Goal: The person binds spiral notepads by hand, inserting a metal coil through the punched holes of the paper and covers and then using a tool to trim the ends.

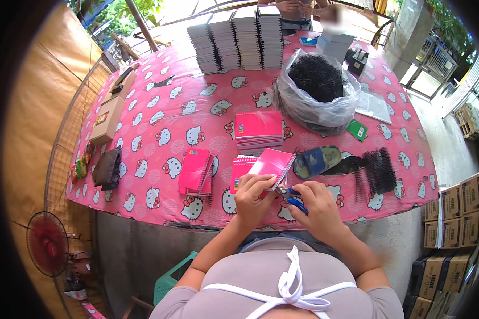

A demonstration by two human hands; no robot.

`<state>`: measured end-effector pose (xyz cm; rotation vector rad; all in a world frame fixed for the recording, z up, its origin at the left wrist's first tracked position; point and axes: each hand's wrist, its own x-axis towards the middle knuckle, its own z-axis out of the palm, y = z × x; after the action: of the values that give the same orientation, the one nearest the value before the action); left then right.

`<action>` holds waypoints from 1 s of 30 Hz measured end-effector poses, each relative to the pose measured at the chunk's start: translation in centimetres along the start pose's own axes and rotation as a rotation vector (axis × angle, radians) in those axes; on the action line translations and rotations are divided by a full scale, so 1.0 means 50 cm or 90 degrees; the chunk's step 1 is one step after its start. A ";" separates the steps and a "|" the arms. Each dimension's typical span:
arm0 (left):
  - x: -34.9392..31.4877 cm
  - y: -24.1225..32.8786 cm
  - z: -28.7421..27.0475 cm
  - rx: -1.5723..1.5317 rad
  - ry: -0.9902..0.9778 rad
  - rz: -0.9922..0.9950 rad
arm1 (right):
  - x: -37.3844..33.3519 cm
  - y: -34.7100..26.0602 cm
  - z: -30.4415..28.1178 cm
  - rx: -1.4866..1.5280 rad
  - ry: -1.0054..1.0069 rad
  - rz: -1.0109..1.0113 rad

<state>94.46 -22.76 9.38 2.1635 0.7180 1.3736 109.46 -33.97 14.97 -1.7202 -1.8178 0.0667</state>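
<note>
My left hand (252, 201) is closed on the lower edge of a pink notebook (273, 162), which lies tilted near the table's front edge. A spiral coil runs down the notebook's right side. In my right hand (320, 208) are blue-handled pliers (297, 201), their jaws at the coil's lower end beside my left fingers. Whether the jaws grip the wire is too small to tell. Under the held notebook, partly hidden, lie more pink notebooks (239, 173). A neat pink stack (258, 125) stands just beyond, and a smaller pile (196, 169) sits to the left.
A clear plastic bag (314, 118) full of black coils stands at the right. Nearer are a camouflage-and-blue pouch (318, 161) and loose black coils (379, 171). Tall notebook stacks (238, 40) rise at the back, where another person's hands (291, 6) show. Cardboard boxes (107, 119) lie left.
</note>
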 end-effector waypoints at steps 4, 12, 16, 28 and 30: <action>-0.002 -0.004 -0.004 0.014 0.019 0.077 | 0.001 0.061 0.027 0.767 -0.312 0.415; 0.049 -0.090 -0.101 -0.226 0.487 -0.196 | -0.044 0.117 0.050 0.263 0.004 0.246; -0.071 -0.317 -0.240 -0.038 0.471 -0.500 | -0.130 0.235 0.162 -0.094 0.045 0.205; 0.095 -0.148 -0.122 0.202 -0.030 -0.215 | -0.144 0.508 0.060 -0.287 0.066 0.551; 0.120 -0.106 -0.067 0.099 -0.253 -0.136 | -0.140 0.522 0.056 -0.283 0.045 0.547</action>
<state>92.63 -14.51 11.28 2.3022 0.8875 0.7692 130.90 -35.49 -1.69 -2.6701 -0.9621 -0.0490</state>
